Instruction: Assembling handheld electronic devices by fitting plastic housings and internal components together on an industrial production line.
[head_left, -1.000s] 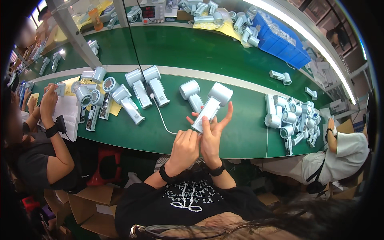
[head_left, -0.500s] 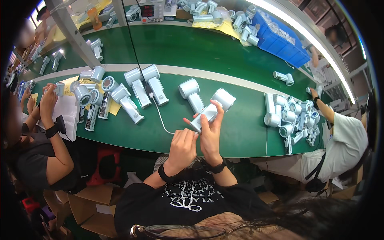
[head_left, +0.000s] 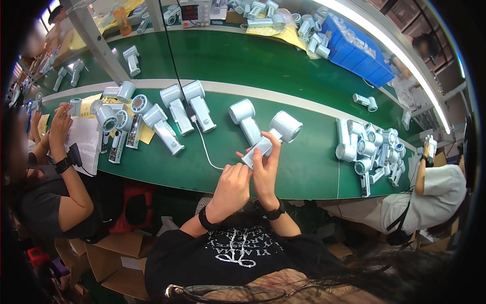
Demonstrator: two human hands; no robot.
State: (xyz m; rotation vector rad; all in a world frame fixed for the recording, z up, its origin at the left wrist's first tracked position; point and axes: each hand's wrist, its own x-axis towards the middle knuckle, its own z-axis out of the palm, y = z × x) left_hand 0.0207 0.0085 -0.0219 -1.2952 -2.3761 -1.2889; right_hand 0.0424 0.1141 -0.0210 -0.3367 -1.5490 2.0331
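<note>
My right hand (head_left: 265, 175) is wrapped round the handle of a light-blue handheld fan (head_left: 285, 126), its round head tilted up and away to the right. Close beside it, my left hand (head_left: 234, 186) is pinched at the bottom end of the handle. A white charging cable (head_left: 206, 151) runs into the left hand's fingers, which hide its plug; whether it sits in the fan cannot be seen. Just behind the held fan, another handheld fan (head_left: 245, 120) lies on the green bench (head_left: 304, 177).
Several fans (head_left: 157, 124) lie at the left, and a pile of them (head_left: 372, 149) at the right. A black cord (head_left: 172, 50) hangs down to the white cable. Beyond the metal rail are a blue bin (head_left: 357, 55) and a power supply (head_left: 196, 12). Co-workers sit on both sides.
My hands stay together at the handle's end, nearly unmoved. The co-worker at right has drawn a hand back from the far surface, now holding a light-coloured item. Fans there have shifted slightly right.
</note>
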